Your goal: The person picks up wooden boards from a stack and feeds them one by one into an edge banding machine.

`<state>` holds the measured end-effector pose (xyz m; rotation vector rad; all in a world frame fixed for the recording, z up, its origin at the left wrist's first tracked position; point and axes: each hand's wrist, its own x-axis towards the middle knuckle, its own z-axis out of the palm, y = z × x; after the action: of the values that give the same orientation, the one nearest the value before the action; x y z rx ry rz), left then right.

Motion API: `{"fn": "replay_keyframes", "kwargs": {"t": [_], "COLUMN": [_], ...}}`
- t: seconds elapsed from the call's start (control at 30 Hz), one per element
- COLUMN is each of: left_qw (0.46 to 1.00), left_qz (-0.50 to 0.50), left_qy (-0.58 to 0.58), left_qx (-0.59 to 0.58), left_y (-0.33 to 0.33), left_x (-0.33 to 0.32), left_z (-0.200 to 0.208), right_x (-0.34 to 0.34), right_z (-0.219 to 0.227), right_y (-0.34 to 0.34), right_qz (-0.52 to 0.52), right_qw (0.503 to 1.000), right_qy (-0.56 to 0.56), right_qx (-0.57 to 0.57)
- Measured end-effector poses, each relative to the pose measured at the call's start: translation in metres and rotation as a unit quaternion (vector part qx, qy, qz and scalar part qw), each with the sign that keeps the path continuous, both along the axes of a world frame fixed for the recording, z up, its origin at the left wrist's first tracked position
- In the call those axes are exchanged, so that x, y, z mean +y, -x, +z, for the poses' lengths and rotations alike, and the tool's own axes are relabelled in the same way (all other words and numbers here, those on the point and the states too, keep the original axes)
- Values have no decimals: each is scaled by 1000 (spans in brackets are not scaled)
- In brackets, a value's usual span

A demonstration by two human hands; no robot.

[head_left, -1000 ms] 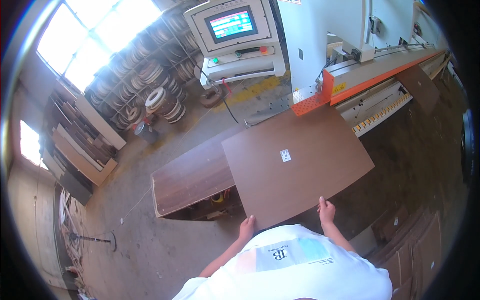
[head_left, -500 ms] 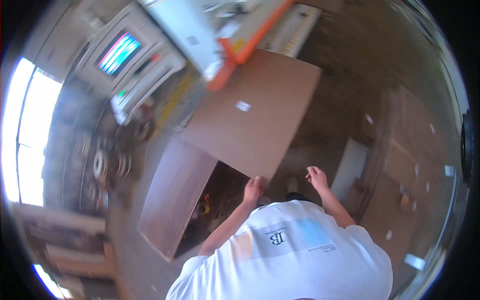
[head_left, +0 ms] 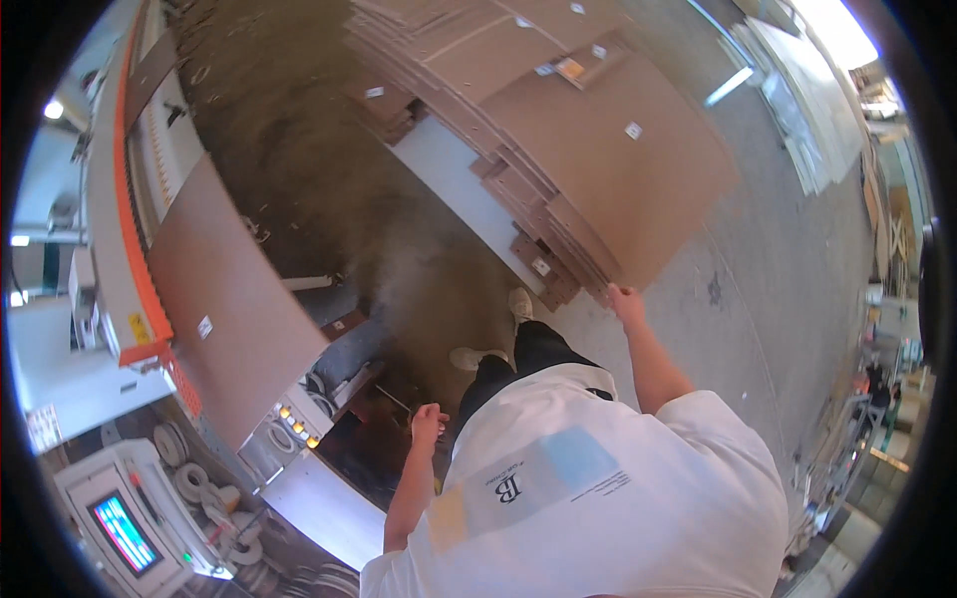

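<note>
My right hand [head_left: 625, 302] is at the near corner of the top brown panel [head_left: 638, 179] on a stack, its fingers closed on that corner. A small white label [head_left: 633, 131] lies on this panel. My left hand [head_left: 429, 424] hangs by my side in a loose curl with nothing visible in it. Nearest to it is the dark gap beside a pale tabletop [head_left: 329, 508]. Farther left, another brown panel [head_left: 219, 289] lies along the orange-edged machine [head_left: 135, 249], out of both hands' touch.
Beside the stack a long white board [head_left: 459, 179] lies low near my feet. A control console [head_left: 130, 528] with a lit screen stands at lower left, with rolls of edging [head_left: 189, 483] next to it. Pale sheets [head_left: 797, 110] are stacked at far right.
The view has swung to the right, toward the stack. My left hand has come off the panel at the machine. My right hand has reached out to the stacked panel's corner.
</note>
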<state>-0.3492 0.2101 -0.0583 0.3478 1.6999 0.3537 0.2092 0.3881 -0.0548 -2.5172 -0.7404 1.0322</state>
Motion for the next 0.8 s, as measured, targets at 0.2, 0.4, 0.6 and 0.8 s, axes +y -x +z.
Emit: {"fn": "replay_keyframes", "kwargs": {"t": [0.2,0.4,0.6,0.8], "left_qw": [999,997,988,989], "left_qz": [-1,-62,-130,-134], "left_qy": [30,35,79,61], "left_qx": [12,5,-14,-24], "left_y": [-57,-113,-162,-181], "left_x": [-9,-8,-4,40], "left_z": [14,27,25,19], "right_x": [2,79,53,-10], "right_z": [-53,-68,-89,-109], "right_y": [-91,-109,-149,-202], "right_qz": [-201,-351,-384,-343], "right_qw": [977,934,920,934], "right_qy": [-73,-3,-6,-95], "right_qx": [-1,-62,-78,9]}}
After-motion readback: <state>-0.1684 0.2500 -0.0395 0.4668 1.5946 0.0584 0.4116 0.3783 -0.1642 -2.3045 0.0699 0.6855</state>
